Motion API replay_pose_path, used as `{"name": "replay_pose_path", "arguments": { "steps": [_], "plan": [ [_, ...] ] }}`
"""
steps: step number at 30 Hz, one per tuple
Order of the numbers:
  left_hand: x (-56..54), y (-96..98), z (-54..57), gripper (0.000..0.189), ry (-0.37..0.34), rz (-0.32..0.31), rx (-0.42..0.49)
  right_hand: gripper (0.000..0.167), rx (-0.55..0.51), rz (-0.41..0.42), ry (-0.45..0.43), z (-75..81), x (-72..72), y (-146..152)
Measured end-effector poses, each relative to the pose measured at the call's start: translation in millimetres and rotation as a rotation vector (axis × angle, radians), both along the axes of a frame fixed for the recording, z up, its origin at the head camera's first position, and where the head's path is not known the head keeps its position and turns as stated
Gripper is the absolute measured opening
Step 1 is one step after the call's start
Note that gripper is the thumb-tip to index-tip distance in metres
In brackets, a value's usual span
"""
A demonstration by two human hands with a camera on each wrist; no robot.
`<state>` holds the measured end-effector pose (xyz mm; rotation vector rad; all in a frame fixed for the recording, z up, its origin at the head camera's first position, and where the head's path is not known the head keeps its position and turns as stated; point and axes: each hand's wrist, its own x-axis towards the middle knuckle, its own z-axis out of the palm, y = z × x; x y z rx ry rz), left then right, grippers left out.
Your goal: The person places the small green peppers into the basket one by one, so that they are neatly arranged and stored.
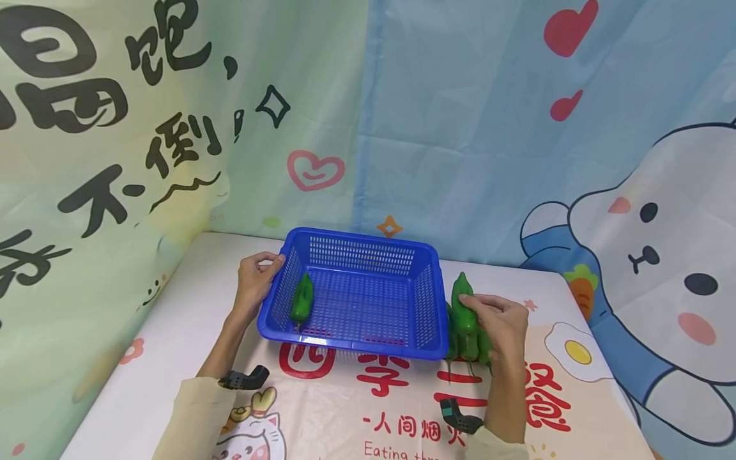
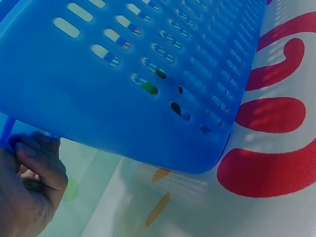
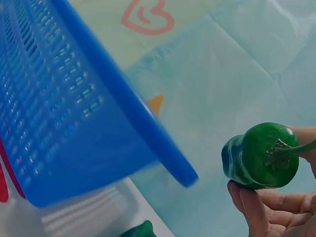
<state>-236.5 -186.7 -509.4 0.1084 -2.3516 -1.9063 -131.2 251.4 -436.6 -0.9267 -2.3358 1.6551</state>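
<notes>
A blue plastic basket (image 1: pixel 356 351) with slotted walls stands on the table, and one green pepper (image 1: pixel 301 299) lies inside at its left end. My left hand (image 1: pixel 255 278) grips the basket's left rim; in the left wrist view the fingers (image 2: pixel 44 168) curl at that rim. Beyond the basket's right side, my right hand (image 1: pixel 501 319) pinches a green pepper (image 1: pixel 464 319) between thumb and fingers. The right wrist view shows this held pepper (image 3: pixel 271 155) stem end toward the camera, apart from the basket (image 3: pixel 98 163). More green peppers (image 1: pixel 485 348) lie beneath it, partly hidden.
The table (image 1: pixel 218 268) wears a printed cover with red characters (image 1: pixel 382 377) and a fried egg picture (image 1: pixel 577 351). A printed cloth (image 1: pixel 437 128) hangs behind and along the sides. Dark wrist devices (image 1: pixel 247 378) sit at both sleeves.
</notes>
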Motion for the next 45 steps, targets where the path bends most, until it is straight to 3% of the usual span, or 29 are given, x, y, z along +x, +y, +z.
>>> {"name": "replay_pose_path", "arguments": {
  "steps": [21,31,45],
  "plan": [
    [0.4,1.0,0.5,0.041,0.003,-0.009,0.012,0.055,-0.036,0.087,0.04,7.3,-12.0,-36.8],
    [0.3,0.3,0.2,0.039,0.008,-0.008,0.011,0.058,-0.042,0.136,0.013,7.1,-15.7,-45.3],
    [-0.7,0.9,-0.3,0.036,0.012,-0.002,0.025,0.053,-0.105,0.165,0.076,4.9,-25.2,-64.0]
  ]
}}
